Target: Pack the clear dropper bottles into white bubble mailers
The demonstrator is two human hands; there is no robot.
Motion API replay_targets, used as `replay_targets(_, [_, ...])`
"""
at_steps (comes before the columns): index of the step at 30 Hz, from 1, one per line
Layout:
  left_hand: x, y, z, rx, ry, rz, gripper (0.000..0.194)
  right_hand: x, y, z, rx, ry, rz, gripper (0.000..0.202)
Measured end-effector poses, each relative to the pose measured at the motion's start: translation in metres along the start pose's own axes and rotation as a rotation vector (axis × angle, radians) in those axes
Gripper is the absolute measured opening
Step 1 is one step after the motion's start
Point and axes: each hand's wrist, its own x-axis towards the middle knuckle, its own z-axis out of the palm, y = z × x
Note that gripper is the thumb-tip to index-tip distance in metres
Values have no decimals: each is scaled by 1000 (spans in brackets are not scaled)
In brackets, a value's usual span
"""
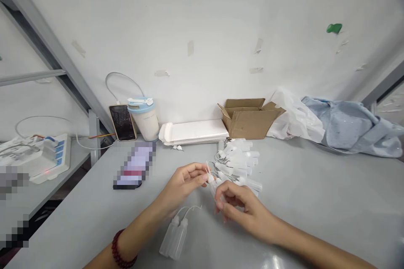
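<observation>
- Left hand [193,180]: one, a dark red beaded bracelet [121,250] at the wrist; thumb and fingertips drawn together at the capped end of a small bottle.
- Right hand [238,208]: one, fingers curled inward, thumb and forefinger closed about the lower body of the same piece.
- Held bottle [213,188]: translucent, white cap, thin spout pointing up; tilted between the two hands, above the table [315,206]. Partly covered by fingers; whether a second piece is held with it, I cannot tell.
- Pair of bottles [174,237]: two, lying side by side near the left forearm, white caps on, thin curved tubes bending off toward the right.
- Bottle pile [241,164]: many of the same kind, heaped just beyond the right hand, thin tubes tangled on the left side; count not possible.
- Small white pieces [177,148]: a few, on the table in front of a white flat package [197,131], which lies against the wall.
- Cardboard box [252,122]: brown, flaps open, behind the pile.
- White plastic bag [293,115]: crumpled, between the box and a bluish-grey cloth [356,128].
- Cup [145,124]: pale, blue lid, at the wall; beside it an upright phone [123,122], cable at its top edge.
- Flat device [135,164]: screen blurred, lying left of the hands.
- Power strip [59,155]: white and blue, far left, lower surface.
</observation>
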Motion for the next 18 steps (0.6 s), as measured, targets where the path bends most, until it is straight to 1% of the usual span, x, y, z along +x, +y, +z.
replay_targets(2, [0, 0, 1, 1, 26, -1, 16, 2, 0, -1, 128, -13, 25, 10])
replay_targets(5, [0, 0, 0, -1, 54, -28, 14, 5, 1, -2, 238, -36, 44, 13])
replay_targets(8, [0, 0, -3, -61, 15, -62, 13, 6, 2, -2, 317, -55, 57, 15])
replay_targets(12, [0, 2, -7, -142, -53, -58, 15, 7, 4, -2, 462, -89, 68, 18])
replay_targets(18, [-1, 7, -7, -188, -81, -67, 15, 9, 11, -3, 653, -153, 118, 22])
